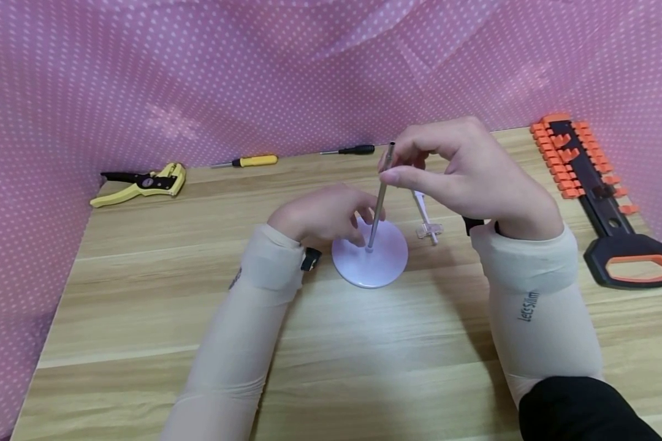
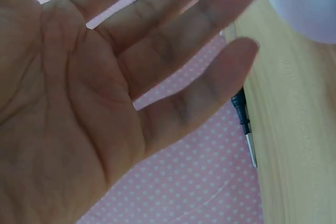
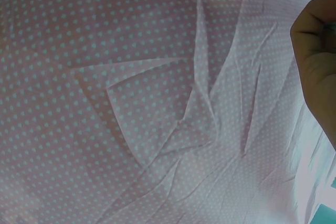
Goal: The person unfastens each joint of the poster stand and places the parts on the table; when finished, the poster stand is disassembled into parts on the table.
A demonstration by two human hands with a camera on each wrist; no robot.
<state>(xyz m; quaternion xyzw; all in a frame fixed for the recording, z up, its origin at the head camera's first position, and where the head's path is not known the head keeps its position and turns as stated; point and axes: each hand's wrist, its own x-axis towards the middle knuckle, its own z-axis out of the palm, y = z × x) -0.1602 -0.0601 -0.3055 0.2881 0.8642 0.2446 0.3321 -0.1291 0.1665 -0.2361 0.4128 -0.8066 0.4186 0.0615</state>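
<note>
Pink cloth (image 1: 254, 79) patterned with small pale motifs hangs behind a wood-grain table (image 1: 143, 306), where a person works bare-handed on a slim metal rod (image 1: 379, 211) and a round white base (image 1: 388, 263). The right hand (image 1: 463, 171) pinches the rod near its top between thumb and fingers; the lower end meets the middle of the base, and the rod leans slightly in the head view. The left hand (image 1: 331, 214) reaches over the base with fingers spread and loosely extended, gripping nothing (whether a fingertip touches the disc or the rod's foot cannot be told). Just right of the base lies a white stick (image 1: 422, 208) with a clear clip (image 1: 429, 229) near its lower end. A yellow-and-black wire stripper (image 1: 138, 185), a yellow screwdriver (image 1: 258, 161) and a black screwdriver (image 1: 358, 149) line the far edge; a black rack with orange clips (image 1: 576, 153) lies at right. The step in hand appears to be seating the rod in the base's centre; the next move likely calls for the left hand to steady the disc while the right straightens and turns or presses the rod.
</note>
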